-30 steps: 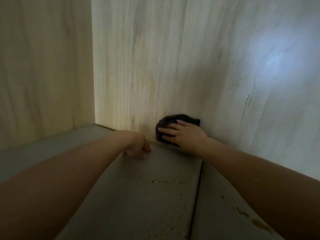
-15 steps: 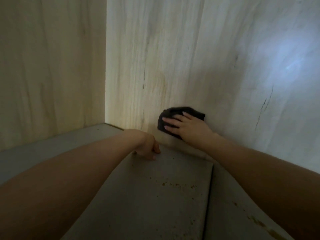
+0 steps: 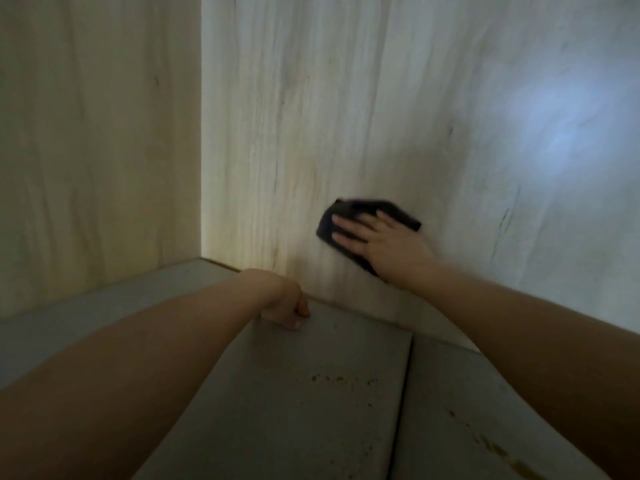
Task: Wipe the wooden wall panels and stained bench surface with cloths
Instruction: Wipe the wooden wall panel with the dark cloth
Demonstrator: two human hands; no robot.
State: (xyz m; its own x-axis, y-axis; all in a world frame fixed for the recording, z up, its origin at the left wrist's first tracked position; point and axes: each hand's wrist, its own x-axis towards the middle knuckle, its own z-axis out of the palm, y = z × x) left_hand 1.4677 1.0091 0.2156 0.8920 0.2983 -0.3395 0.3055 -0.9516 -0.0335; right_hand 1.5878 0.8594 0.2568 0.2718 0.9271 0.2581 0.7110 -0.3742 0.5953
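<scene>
Fingers (image 3: pixel 349 225) of the right hand (image 3: pixel 381 244): straight, slightly spread, pressed flat over a dark cloth (image 3: pixel 363 211) against the back wall panel (image 3: pixel 346 98), a little above the seam where the panel meets the table (image 3: pixel 311 410). Cloth bunched and folded under the palm, edges poking out above and to the left of the fingers, its outline blurred. Left hand (image 3: pixel 287 306) down at that same seam, fingers curled under (holding nothing visible, though the palm side is hidden), knuckles propped on the table just below the cloth. Side wall panel (image 3: pixel 97 133) meeting the back panel at a corner well left of the cloth.

Risks, as a guess: cloth sliding out from under flat fingers, since only pressure holds it, no pinch; a patch of panel near the corner or low along the seam missed in the dim light; the braced left hand slipping on the table and throwing the reach off.

Back panel pale, with long vertical grain and a few thin dark cracks right of the cloth; a bluish glare farther right. Table grey, split by a dark gap between boards, with brown specks (image 3: pixel 343 379) and stains (image 3: pixel 502 452) nearer than the cloth, not yet wiped.
</scene>
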